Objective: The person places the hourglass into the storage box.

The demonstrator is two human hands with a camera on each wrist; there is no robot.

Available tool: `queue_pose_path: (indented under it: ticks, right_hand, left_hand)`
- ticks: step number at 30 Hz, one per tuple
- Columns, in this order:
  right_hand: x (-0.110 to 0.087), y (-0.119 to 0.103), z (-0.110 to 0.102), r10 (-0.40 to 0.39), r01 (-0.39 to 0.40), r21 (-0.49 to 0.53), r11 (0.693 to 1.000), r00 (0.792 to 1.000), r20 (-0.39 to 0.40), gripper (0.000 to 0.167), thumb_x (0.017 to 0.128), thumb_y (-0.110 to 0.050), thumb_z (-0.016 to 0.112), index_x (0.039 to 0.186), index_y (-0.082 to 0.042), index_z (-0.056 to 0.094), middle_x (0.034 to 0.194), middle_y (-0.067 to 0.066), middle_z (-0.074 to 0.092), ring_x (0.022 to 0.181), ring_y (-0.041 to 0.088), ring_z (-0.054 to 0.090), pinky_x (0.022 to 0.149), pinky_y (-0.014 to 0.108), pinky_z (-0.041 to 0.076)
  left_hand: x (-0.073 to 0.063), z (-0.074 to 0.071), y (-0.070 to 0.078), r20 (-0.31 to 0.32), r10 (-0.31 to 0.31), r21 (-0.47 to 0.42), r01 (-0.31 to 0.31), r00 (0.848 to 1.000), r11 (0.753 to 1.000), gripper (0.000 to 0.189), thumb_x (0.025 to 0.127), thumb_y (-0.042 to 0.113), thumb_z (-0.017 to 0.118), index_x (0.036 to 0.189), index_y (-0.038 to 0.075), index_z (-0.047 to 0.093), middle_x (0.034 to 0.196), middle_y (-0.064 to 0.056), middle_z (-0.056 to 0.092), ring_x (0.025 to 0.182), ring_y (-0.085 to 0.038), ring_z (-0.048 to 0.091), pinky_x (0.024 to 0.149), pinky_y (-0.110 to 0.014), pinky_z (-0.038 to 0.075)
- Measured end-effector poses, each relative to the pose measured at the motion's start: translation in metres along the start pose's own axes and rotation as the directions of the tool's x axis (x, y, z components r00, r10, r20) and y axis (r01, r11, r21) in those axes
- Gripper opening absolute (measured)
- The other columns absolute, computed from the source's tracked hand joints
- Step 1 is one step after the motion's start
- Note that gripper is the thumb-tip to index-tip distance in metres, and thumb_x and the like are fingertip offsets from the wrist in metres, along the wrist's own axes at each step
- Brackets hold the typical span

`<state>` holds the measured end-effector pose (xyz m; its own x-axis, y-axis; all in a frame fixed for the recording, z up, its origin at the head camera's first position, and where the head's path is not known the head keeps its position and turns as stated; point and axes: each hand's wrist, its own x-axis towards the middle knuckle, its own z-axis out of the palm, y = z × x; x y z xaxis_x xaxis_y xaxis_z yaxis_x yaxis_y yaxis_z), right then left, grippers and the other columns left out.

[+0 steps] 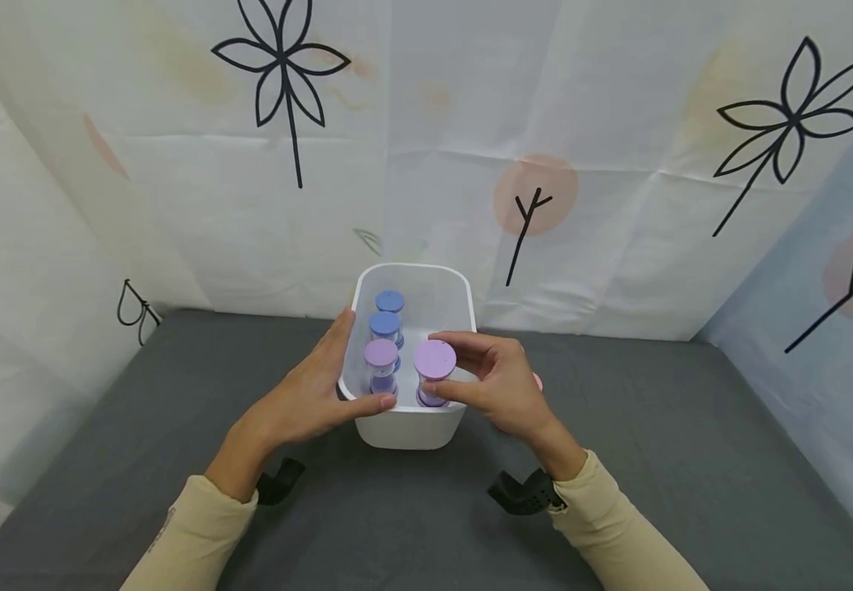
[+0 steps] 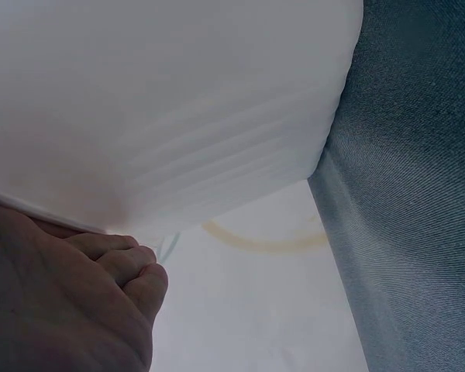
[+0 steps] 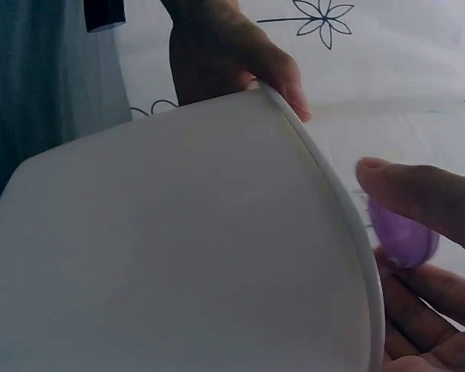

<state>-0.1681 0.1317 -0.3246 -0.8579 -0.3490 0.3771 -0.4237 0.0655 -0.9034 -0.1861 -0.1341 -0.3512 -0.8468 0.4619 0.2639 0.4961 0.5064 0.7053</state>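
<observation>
In the head view, a white bin (image 1: 410,427) holds several small sand timers with clear middles and coloured end caps. My right hand (image 1: 496,377) pinches a purple-capped sand timer (image 1: 434,359) between thumb and fingers at the bin's near right. Its purple cap (image 3: 403,236) also appears between the fingers in the right wrist view. My left hand (image 1: 308,394) grips the bin's left side, thumb over the near rim and fingers against the outer wall. Along the left inside stand another purple-capped sand timer (image 1: 381,353) and two blue-capped ones, the nearer sand timer (image 1: 385,323) and the farther (image 1: 390,301).
The bin stands on a dark grey cloth-covered table (image 1: 692,460). Behind it hangs a pale curtain (image 1: 426,189) printed with flowers and trees. Something pink (image 1: 538,382) shows beside my right hand, mostly hidden by it.
</observation>
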Motion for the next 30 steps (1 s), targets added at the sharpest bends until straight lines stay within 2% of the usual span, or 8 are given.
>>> queue_pose_path:
  ticks: [5,8,12,16,19,22,30]
  right_hand:
    - [0.007,-0.008,0.000,0.101,-0.090,-0.146,0.985,0.992,0.071,0.048,0.076,-0.004,0.089,0.120,0.001,0.072,0.113,0.009,0.073,0.104,0.020,0.071,0.093,0.032,0.053]
    - [0.016,-0.012,0.001,0.141,-0.109,-0.212,0.971,0.980,0.141,0.046,0.076,-0.006,0.089,0.119,0.000,0.073,0.110,0.007,0.074,0.101,0.019,0.071,0.091,0.035,0.055]
    - [0.032,-0.013,0.004,0.182,-0.114,-0.263,0.958,0.951,0.250,0.043,0.077,-0.005,0.088,0.117,0.001,0.073,0.106,0.007,0.074,0.097,0.017,0.072,0.090,0.037,0.055]
    - [0.044,-0.009,0.011,0.230,-0.140,-0.277,0.950,0.917,0.325,0.041,0.077,-0.003,0.086,0.115,0.003,0.073,0.103,0.008,0.075,0.095,0.017,0.072,0.086,0.031,0.056]
    - [0.050,-0.006,0.016,0.263,-0.159,-0.300,0.941,0.901,0.345,0.041,0.076,-0.002,0.085,0.114,0.004,0.073,0.101,0.007,0.075,0.091,0.016,0.072,0.083,0.029,0.056]
    - [0.054,-0.003,0.022,0.267,-0.144,-0.329,0.933,0.891,0.368,0.039,0.076,-0.002,0.085,0.113,0.005,0.074,0.098,0.007,0.076,0.088,0.015,0.072,0.080,0.026,0.056]
    - [0.058,-0.001,0.030,0.264,-0.064,-0.462,0.885,0.885,0.384,0.031,0.076,-0.007,0.087,0.105,0.000,0.077,0.089,0.001,0.076,0.079,0.006,0.070,0.073,0.022,0.054]
  left_hand:
    - [0.000,0.001,-0.001,0.002,0.003,0.019,-0.003,1.000,1.000,0.120,0.082,0.057,0.079,0.161,0.038,-0.009,0.168,0.006,0.010,0.147,-0.026,0.027,0.109,-0.061,0.034]
    - [-0.001,0.001,-0.002,0.003,-0.008,0.030,0.008,1.000,1.000,0.120,0.083,0.058,0.078,0.162,0.034,-0.009,0.168,0.002,0.008,0.148,-0.027,0.025,0.109,-0.061,0.033]
    - [-0.001,0.000,-0.002,0.007,-0.023,0.035,0.023,1.000,0.999,0.120,0.083,0.059,0.077,0.162,0.032,-0.009,0.169,0.002,0.006,0.149,-0.026,0.022,0.110,-0.061,0.032]
    - [-0.001,0.000,-0.001,0.010,-0.020,0.048,0.020,1.000,0.999,0.121,0.084,0.059,0.076,0.163,0.028,-0.009,0.169,0.002,0.003,0.152,-0.023,0.016,0.113,-0.059,0.029]
    - [-0.002,0.000,-0.002,0.014,-0.024,0.061,0.023,1.000,0.998,0.121,0.084,0.060,0.075,0.163,0.023,-0.009,0.169,0.001,0.000,0.153,-0.022,0.012,0.114,-0.059,0.027]
    - [-0.002,-0.001,-0.002,0.016,-0.029,0.066,0.028,0.999,0.997,0.122,0.084,0.061,0.075,0.163,0.021,-0.009,0.169,0.001,0.000,0.153,-0.022,0.012,0.114,-0.058,0.027]
    - [-0.002,-0.002,-0.002,0.022,-0.027,0.061,0.026,0.999,0.998,0.122,0.085,0.058,0.076,0.163,0.020,-0.010,0.169,0.001,-0.002,0.152,-0.023,0.013,0.114,-0.058,0.028]
